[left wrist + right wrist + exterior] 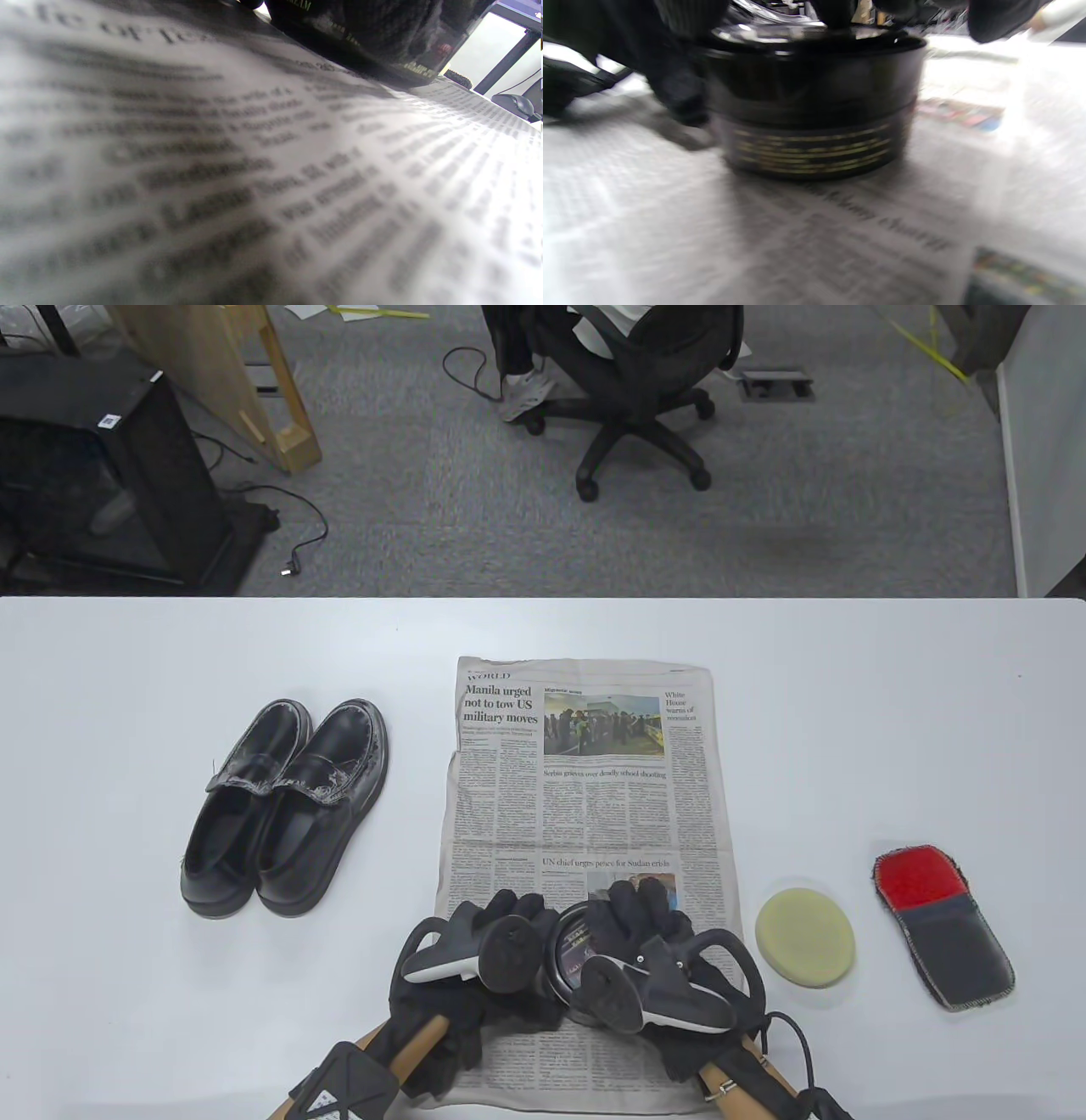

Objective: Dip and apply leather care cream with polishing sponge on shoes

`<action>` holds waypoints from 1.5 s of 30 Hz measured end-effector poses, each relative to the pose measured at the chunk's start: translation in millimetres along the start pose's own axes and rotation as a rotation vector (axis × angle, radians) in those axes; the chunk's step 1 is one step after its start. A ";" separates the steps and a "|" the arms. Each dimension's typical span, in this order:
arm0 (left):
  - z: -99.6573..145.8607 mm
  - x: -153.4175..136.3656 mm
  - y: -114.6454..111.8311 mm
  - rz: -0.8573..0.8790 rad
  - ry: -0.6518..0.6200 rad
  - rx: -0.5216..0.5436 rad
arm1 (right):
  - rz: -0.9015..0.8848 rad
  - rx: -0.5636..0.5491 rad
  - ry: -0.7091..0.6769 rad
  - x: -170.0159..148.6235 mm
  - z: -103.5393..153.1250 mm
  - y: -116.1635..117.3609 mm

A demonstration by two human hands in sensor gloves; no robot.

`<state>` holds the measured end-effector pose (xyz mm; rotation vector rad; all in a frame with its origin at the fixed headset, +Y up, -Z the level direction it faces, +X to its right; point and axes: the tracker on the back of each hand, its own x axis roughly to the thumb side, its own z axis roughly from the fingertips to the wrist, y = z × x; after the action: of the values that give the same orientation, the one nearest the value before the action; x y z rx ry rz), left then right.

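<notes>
- the cream jar [570, 954] is stood on the newspaper [585, 780] between the two hands, at the near end of the sheet; the paper seems to have been laid down so that any spilled cream is kept off the white table [127, 712].
- the left hand [475, 959] is set against the jar's left side, apparently to steady the base; whether its fingers are truly clamped on the wall cannot be told, as they are hidden under the tracker.
- the right hand [653, 950] is curled over the jar from the right, with fingertips [835, 12] laid on the lid rim, a hold suited to unscrewing; the lid is judged to be on and not yet lifted.
- the polishing sponge [805, 937] is left lying flat just to the right of the right hand, untouched, so it can be reached once the jar is opened.
- a red and grey cloth mitt [943, 929] is lying further right, beyond the sponge.
- the black shoes [284, 806] are parked side by side ahead and to the left of the left hand, well apart from it, off the newspaper, awaiting the cream.
</notes>
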<state>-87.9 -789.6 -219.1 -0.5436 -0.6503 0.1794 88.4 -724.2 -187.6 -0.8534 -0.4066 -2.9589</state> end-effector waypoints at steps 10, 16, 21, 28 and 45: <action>-0.4 0.5 0.0 -0.016 0.007 0.003 | 0.213 -0.141 0.121 14.6 -6.0 10.0; -0.5 0.5 0.0 -0.015 0.008 0.001 | 0.242 -0.125 0.142 17.1 -6.7 7.4; -0.9 1.4 -0.1 -0.023 0.007 -0.002 | 0.058 0.035 0.024 8.4 -5.0 0.5; -1.3 2.0 0.0 -0.026 0.011 0.002 | 0.226 -0.079 0.096 15.0 -8.2 4.0; -2.5 1.8 1.5 -0.047 0.007 0.007 | 0.043 0.064 0.069 15.9 -22.4 16.8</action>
<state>-85.0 -788.8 -220.6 -0.5211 -0.6547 0.1352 65.1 -745.6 -193.4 -0.7418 -0.4711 -2.9088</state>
